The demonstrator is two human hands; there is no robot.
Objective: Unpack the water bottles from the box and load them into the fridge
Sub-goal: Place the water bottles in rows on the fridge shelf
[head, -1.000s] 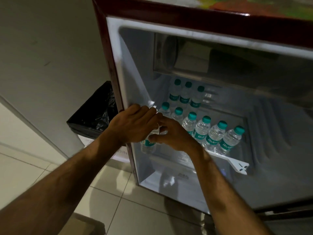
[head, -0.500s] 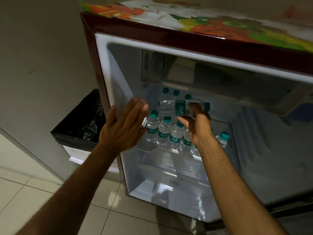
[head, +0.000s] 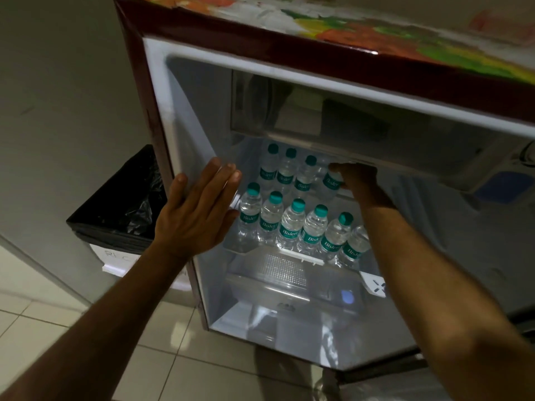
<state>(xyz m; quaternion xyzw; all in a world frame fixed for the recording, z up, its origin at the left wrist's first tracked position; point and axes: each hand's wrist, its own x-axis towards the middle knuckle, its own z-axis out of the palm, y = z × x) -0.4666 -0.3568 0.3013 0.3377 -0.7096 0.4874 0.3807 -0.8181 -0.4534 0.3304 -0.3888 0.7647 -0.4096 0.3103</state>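
Head view: a small fridge [head: 289, 44] with a dark red frame and a bright printed top stands open on a pale tiled floor [head: 43, 322], against a grey wall [head: 58, 82]. A bin [head: 121, 204] lined with a black bag sits just left of the fridge, behind the left hand. Inside, a freezer box [head: 318, 117] hangs above the shelf [head: 301, 259], and a clear drawer [head: 289, 287] lies below it.

The left hand [head: 197, 215] is flat, fingers straight and together, its palm against the fridge's left front edge; its grip holds nothing. The right hand [head: 359, 183] reaches deep under the freezer box, fingers curled round a bottle [head: 331, 180] at the right end of the back row. Whether this bottle already stands on the shelf cannot be told.

Left of the right hand, three bottles [head: 286, 175] with teal caps stand upright in the back row, close together. Nearer than that hand, and between the two hands, a front row of six bottles [head: 292, 227] lines the shelf; the rightmost is partly hidden by the right forearm.
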